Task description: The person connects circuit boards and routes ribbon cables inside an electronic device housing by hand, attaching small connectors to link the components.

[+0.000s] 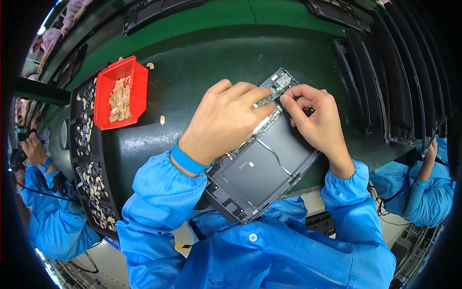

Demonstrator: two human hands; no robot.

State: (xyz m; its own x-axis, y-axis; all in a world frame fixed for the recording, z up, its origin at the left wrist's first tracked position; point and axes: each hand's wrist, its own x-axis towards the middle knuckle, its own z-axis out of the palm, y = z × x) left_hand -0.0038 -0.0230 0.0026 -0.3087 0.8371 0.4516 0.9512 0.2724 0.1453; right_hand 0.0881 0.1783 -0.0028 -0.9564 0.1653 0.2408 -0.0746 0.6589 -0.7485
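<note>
An opened dark grey flat device chassis with black battery panels [262,166] is laid slantwise on the dark green mat [192,72], at the near edge in front of the person. Its cover is already off and the inner boards are exposed; work at the far corner appears unfinished. The left hand [226,120] is pressed flat on the board strip, fingers together, steadying it. The right hand [315,118] is closed in a pinch on a small dark part [284,98] beside the far corner. At far left a red plastic bin of pale tan pieces [120,94] is kept.
</note>
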